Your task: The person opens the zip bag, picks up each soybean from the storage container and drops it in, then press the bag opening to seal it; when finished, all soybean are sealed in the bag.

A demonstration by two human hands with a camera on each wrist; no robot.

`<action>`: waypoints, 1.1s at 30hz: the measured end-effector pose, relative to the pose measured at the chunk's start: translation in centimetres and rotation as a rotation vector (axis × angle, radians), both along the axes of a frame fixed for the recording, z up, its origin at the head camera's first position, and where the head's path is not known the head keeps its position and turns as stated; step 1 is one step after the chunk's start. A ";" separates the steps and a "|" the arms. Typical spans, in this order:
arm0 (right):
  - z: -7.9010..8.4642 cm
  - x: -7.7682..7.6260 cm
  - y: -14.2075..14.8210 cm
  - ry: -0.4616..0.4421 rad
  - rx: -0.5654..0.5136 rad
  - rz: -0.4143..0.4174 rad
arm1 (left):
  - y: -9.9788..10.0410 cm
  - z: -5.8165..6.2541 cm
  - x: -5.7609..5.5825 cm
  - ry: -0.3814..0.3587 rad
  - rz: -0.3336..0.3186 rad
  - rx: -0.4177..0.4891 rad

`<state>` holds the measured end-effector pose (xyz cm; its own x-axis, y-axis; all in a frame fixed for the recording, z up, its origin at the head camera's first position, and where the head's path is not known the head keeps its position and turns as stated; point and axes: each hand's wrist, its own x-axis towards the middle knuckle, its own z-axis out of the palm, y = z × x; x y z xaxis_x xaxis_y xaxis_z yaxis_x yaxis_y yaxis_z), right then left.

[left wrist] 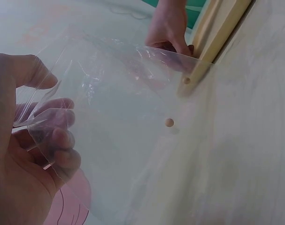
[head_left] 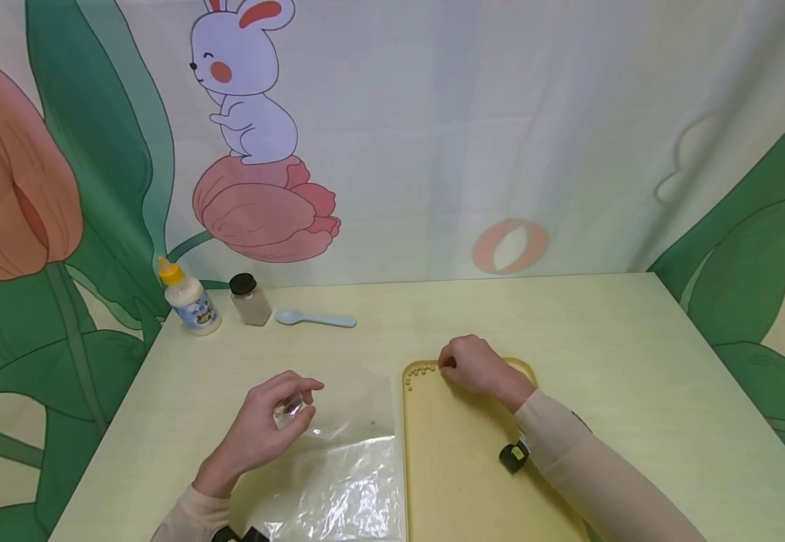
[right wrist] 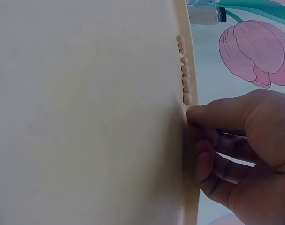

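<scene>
My left hand [head_left: 266,421] holds gathered clear plastic between its curled fingers and thumb. This looks like part of the clear plastic bag [left wrist: 114,103], which spreads out over the table. A small round tan ball [left wrist: 169,122] shows through the film in the left wrist view. At the far rim of the yellow tray [head_left: 463,467] is my right hand [head_left: 476,365], its fingers curled. The fingertips touch the rim beside a row of small tan balls [right wrist: 186,69]. Whether they pinch a ball is hidden.
Behind my left hand stand a white bottle with a yellow nozzle [head_left: 192,301] and a black-capped jar [head_left: 251,301]. A pale blue spoon [head_left: 317,318] lies to their right. A printed curtain [head_left: 419,150] hangs along the table's back edge.
</scene>
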<state>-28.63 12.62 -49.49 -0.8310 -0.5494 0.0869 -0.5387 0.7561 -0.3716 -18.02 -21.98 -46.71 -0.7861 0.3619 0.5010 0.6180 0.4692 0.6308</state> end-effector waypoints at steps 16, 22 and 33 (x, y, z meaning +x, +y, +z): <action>1.2 0.5 -0.7 0.157 -0.108 0.013 | 0.1 0.0 0.1 0.000 0.000 -0.005; 2.0 0.8 -1.1 0.194 -0.154 0.025 | 0.1 -0.1 -0.1 0.004 0.003 -0.011; 4.6 2.5 -2.8 0.221 -0.258 0.067 | 0.2 0.1 0.1 0.000 0.001 0.003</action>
